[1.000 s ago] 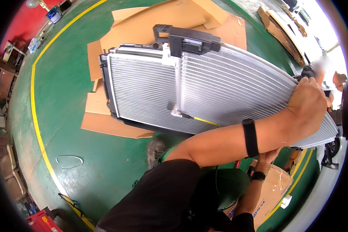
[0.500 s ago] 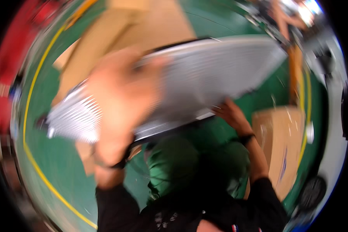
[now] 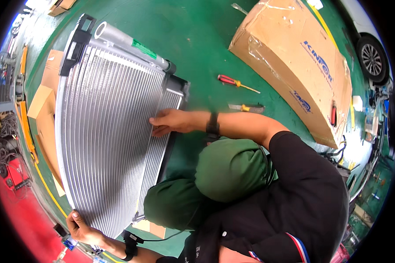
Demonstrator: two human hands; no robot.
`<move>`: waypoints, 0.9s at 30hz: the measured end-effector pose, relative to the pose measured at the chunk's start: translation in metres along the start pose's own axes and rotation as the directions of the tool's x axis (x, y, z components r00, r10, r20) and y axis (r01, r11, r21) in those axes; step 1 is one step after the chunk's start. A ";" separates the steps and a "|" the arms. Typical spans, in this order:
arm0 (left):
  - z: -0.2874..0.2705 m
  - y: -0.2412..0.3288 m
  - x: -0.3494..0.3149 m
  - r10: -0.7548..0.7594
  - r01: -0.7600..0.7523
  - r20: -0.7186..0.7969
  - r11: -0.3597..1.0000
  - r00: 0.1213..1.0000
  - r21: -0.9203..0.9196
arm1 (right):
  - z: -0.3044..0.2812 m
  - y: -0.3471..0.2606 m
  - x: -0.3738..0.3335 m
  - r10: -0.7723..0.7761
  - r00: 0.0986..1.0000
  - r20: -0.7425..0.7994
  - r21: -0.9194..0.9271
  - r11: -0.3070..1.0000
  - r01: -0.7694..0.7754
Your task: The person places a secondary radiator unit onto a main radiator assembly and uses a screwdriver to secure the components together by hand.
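A large silver finned car condenser (image 3: 114,118) stands tilted in front of my knees. At its far end is a silver tube (image 3: 127,40) with a green label, beside a black bracket (image 3: 77,46). My left hand (image 3: 85,231) grips its near left edge, thumb on top, with the other fingers partly hidden. My right hand (image 3: 173,121) has its fingers bent and closed at the right side of the fins, where a narrower finned strip shows beyond them. Both wrists wear black bands.
On the green floor to the right lie a red-and-yellow screwdriver (image 3: 239,83) and a yellow-handled tool (image 3: 248,108). A big cardboard box (image 3: 289,61) stands farther right, near a white car's wheel (image 3: 373,59). Flattened cardboard (image 3: 44,109) lies left of the condenser.
The condenser has swung from lying crosswise to standing lengthwise on my left. My left hand has moved from its face to its near edge; the view has turned too.
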State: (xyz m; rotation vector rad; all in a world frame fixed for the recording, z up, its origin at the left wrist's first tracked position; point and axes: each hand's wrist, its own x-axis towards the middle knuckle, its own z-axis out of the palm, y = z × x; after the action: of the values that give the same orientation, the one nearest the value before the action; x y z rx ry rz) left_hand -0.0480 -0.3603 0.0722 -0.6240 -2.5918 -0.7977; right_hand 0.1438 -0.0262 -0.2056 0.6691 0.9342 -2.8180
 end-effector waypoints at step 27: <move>0.055 0.021 -0.003 -0.091 0.099 0.089 0.991 0.992 -0.089 | -0.019 0.030 -0.023 0.128 0.977 -0.172 -0.044 0.990 -0.137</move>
State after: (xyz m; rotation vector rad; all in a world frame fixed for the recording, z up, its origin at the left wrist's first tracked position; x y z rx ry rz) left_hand -0.0458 -0.3127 0.0373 -0.5755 -2.6909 -0.9461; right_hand 0.1784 -0.0407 -0.2255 0.9382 0.9507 -2.6417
